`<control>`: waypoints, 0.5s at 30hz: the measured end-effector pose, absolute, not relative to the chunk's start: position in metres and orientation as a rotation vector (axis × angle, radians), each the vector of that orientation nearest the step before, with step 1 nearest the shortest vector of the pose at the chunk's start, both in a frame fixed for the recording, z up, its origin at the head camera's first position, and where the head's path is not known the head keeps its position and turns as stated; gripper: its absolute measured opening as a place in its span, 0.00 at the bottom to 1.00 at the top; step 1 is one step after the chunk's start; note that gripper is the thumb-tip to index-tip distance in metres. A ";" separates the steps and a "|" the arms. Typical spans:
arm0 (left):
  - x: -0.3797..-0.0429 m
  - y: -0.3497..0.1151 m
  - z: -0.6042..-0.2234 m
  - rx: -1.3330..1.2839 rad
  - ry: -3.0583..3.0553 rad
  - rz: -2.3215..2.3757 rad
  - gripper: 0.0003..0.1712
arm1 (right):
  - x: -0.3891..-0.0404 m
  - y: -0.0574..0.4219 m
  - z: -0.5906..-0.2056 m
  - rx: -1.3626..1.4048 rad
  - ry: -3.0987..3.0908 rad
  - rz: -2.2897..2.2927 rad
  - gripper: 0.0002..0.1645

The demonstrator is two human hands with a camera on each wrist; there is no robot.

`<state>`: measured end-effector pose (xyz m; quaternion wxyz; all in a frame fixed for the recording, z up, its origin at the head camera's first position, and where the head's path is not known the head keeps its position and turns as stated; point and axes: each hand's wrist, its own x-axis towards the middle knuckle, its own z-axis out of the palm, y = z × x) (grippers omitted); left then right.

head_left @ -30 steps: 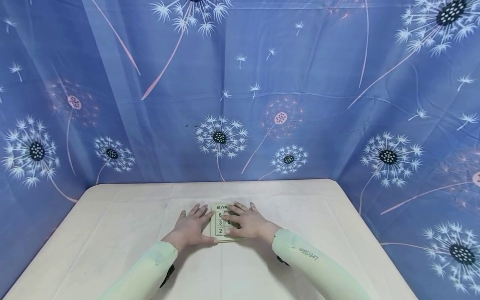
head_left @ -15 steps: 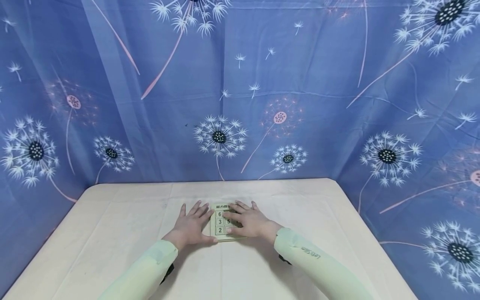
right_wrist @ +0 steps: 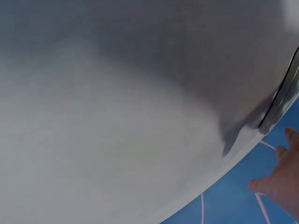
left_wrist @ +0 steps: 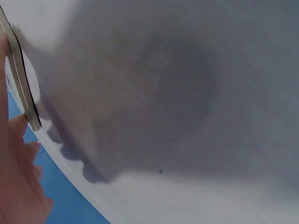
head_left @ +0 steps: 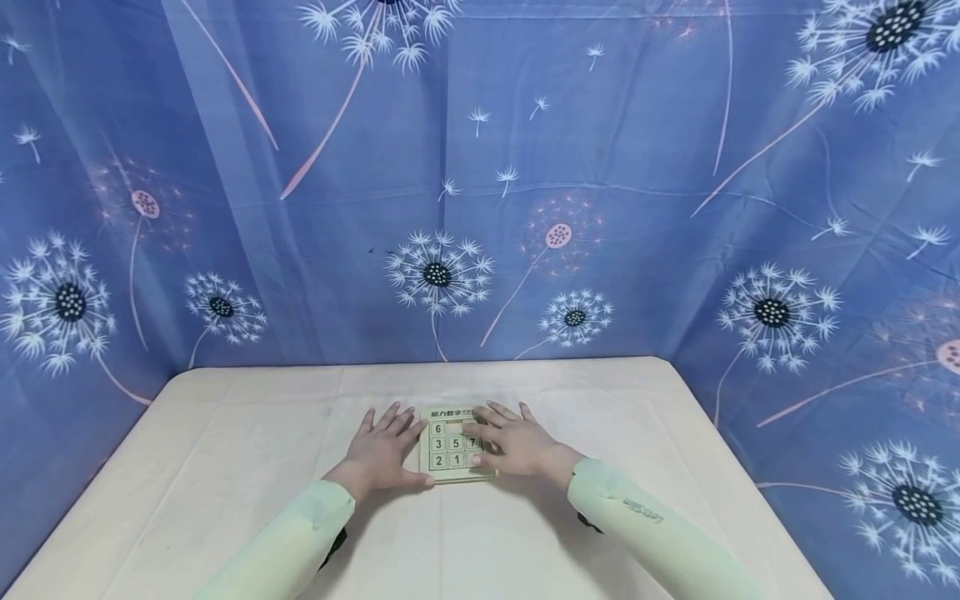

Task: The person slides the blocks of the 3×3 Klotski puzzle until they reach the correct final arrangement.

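Note:
A pale green magnetic number sliding puzzle [head_left: 459, 477] lies flat on the table in the head view. Its tiles show 6, then 3, 5, 7, then 2 and 1; a slot without a tile shows beside the 6. Along its left edge rests my left hand [head_left: 382, 454], fingers spread, thumb at the near left corner. My right hand [head_left: 525, 443] reaches over the right side with extended fingers, hiding tiles there. In the left wrist view the puzzle's edge [left_wrist: 21, 77] meets my fingers. The right wrist view shows the opposite edge [right_wrist: 280, 100] near my hand [right_wrist: 282, 182].
The table [head_left: 247, 467] has a pale cover and rounded far corners. Blue curtains [head_left: 337, 317] with dandelion prints stand behind it and at both sides. Light green sleeves [head_left: 285, 533] cover both forearms.
My right hand has drawn to the right across the puzzle, uncovering the 1, the 7 and more of the printed title. My left hand has stayed at the left edge.

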<state>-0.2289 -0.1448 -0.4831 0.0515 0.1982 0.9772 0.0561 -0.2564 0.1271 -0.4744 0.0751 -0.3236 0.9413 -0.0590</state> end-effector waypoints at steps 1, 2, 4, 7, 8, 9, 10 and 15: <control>-0.229 -0.145 -0.483 0.605 2.974 0.174 0.58 | -0.256 0.128 -0.475 -0.965 2.827 -0.172 0.39; -0.228 -0.145 -0.482 0.605 2.974 0.174 0.58 | -0.257 0.130 -0.475 -0.961 2.829 -0.167 0.39; -0.228 -0.145 -0.481 0.604 2.971 0.172 0.59 | -0.257 0.131 -0.476 -0.951 2.832 -0.155 0.39; -0.228 -0.145 -0.479 0.601 2.965 0.166 0.59 | -0.258 0.134 -0.477 -0.937 2.834 -0.141 0.40; -0.228 -0.144 -0.480 0.596 2.962 0.161 0.58 | -0.258 0.135 -0.477 -0.936 2.834 -0.140 0.40; -0.228 -0.144 -0.480 0.592 2.959 0.158 0.58 | -0.258 0.135 -0.477 -0.934 2.833 -0.139 0.40; -0.228 -0.144 -0.480 0.588 2.958 0.154 0.58 | -0.258 0.136 -0.477 -0.932 2.834 -0.135 0.40; -0.229 -0.145 -0.482 0.575 2.951 0.144 0.58 | -0.257 0.138 -0.474 -0.923 2.826 -0.133 0.39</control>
